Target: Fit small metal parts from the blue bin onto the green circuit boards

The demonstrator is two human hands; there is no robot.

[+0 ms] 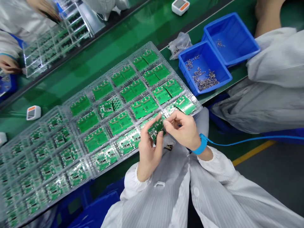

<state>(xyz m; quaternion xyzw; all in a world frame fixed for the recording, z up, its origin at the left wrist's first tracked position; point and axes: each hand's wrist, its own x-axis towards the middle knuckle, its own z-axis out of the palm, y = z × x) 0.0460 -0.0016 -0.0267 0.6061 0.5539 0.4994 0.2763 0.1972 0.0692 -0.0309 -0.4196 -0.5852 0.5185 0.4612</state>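
My left hand (150, 145) grips a green circuit board (156, 127) between thumb and fingers, over the near edge of a clear compartment tray (152, 47). At the board's right edge, my right hand (182, 128), with a blue wrist strap (201, 144), has its thumb and index finger pinched together; anything between those fingertips is too small to make out. Green boards (143, 106) lie in the tray's compartments around and beyond my hands.
Two blue bins (204, 90) (244, 57) with small metal parts stand at the right beside a plastic bag (180, 44). Another board tray (57, 110) adjoins at left. People's sleeves show at right and upper left. A blue cord (239, 140) runs right from my wrist.
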